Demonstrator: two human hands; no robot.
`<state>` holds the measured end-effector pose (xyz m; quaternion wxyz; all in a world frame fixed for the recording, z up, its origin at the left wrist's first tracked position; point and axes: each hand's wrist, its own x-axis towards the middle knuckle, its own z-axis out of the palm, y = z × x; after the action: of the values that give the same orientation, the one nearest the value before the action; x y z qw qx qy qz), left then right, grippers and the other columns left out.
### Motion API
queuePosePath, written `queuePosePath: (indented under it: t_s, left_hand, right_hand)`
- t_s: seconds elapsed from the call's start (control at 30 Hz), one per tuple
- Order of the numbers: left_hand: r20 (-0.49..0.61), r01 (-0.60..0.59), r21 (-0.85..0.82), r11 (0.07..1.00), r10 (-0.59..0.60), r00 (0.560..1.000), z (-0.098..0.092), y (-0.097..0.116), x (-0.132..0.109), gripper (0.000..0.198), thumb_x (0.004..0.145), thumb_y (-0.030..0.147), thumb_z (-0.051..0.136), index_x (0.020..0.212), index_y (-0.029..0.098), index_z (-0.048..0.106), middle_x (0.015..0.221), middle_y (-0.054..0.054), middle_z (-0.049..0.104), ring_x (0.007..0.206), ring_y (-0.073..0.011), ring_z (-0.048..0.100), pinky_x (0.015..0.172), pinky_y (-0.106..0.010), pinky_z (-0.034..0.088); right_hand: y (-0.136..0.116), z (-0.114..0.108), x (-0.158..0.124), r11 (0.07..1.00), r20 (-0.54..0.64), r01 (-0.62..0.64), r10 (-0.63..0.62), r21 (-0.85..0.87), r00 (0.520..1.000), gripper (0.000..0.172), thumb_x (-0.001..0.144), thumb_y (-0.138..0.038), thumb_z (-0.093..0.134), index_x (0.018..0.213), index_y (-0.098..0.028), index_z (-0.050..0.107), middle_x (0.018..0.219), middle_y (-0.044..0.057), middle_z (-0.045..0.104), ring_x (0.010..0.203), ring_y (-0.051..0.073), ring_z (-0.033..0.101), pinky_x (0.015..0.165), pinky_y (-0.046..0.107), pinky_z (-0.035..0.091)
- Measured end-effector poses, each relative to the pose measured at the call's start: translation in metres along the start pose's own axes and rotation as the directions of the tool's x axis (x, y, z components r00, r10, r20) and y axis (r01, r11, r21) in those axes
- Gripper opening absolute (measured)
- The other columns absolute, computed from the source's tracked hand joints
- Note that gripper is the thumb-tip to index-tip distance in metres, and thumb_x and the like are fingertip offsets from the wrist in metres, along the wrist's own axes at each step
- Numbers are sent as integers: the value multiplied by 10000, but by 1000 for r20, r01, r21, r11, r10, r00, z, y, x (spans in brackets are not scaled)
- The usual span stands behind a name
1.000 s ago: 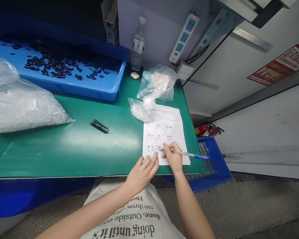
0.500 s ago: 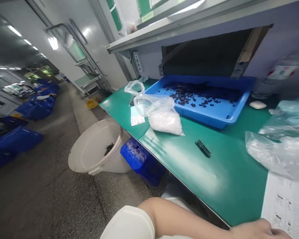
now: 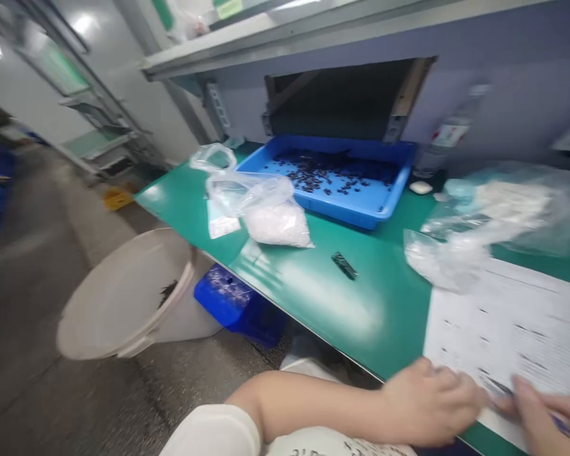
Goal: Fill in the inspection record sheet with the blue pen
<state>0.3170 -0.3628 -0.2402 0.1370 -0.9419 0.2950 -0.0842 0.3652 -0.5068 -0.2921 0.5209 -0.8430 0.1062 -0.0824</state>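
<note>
At the bottom right, my right hand (image 3: pixel 546 418) holds a blue-and-clear ballpoint pen (image 3: pixel 558 421) to a printed paper form (image 3: pixel 503 329), though the blur hides the grip. My left hand (image 3: pixel 430 402) rests with its fingertips near the form's lower edge, holding nothing. Beyond it, a small strip of black parts (image 3: pixel 344 266) lies on the green bench mat (image 3: pixel 375 297). A crumpled clear plastic bag (image 3: pixel 475 234) touches the top of the form. Further back sits a blue tray (image 3: pixel 323 187) of loose black parts.
A clear bag of white granules (image 3: pixel 275 225) lies beside a white label (image 3: pixel 223 221). A plastic bottle (image 3: pixel 449 136) and a small white object (image 3: pixel 420 187) stand behind. Below the bench edge are a beige tub (image 3: pixel 123 294) holding dark bits and a blue crate (image 3: pixel 223 294).
The view has swung further left along the bench since the earliest frame, and the form has moved toward the lower right. Both my hands have come back into view at the lower right, with the pen.
</note>
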Motion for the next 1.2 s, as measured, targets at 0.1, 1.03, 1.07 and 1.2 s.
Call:
queuePosePath:
  t_s: [0.1, 1.03, 1.07, 1.2]
  left_hand:
    - [83, -71, -222, 972, 91, 992, 8, 5, 2, 405, 862, 243, 306, 1226, 113, 427, 1160, -103, 491, 939, -155, 456, 738, -286, 400]
    - [46, -9, -249, 969, 21, 999, 15, 11, 5, 698, 632, 322, 706, 1231, 111, 417, 760, -21, 455, 699, -164, 398, 582, -301, 301]
    - [52, -10, -247, 969, 24, 998, 15, 11, 5, 696, 639, 314, 699, 1237, 110, 410, 760, -21, 453, 701, -165, 398, 584, -302, 300]
    - [95, -12, -247, 969, 36, 995, 14, 11, 6, 669, 679, 315, 665, 1257, 123, 388, 765, -27, 454, 710, -167, 408, 588, -301, 300]
  right_hand:
    - [-18, -8, 3, 998, 98, -11, 4, 70, 995, 401, 613, -599, 536, 469, -235, 452, 434, 47, 518, 443, 186, 504, 479, 340, 410]
    - [-9, 1, 5, 976, 112, -199, 188, 89, 976, 320, 733, -408, 428, 500, -230, 298, 332, -69, 359, 340, 103, 375, 441, 240, 330]
    - [-9, 1, 5, 977, 109, -195, 185, 87, 977, 318, 733, -405, 426, 499, -230, 300, 333, -69, 357, 340, 102, 372, 441, 240, 329]
    - [-9, 1, 5, 988, 85, -143, 137, 66, 987, 315, 718, -388, 428, 481, -228, 295, 359, -63, 342, 369, 97, 350, 430, 237, 308]
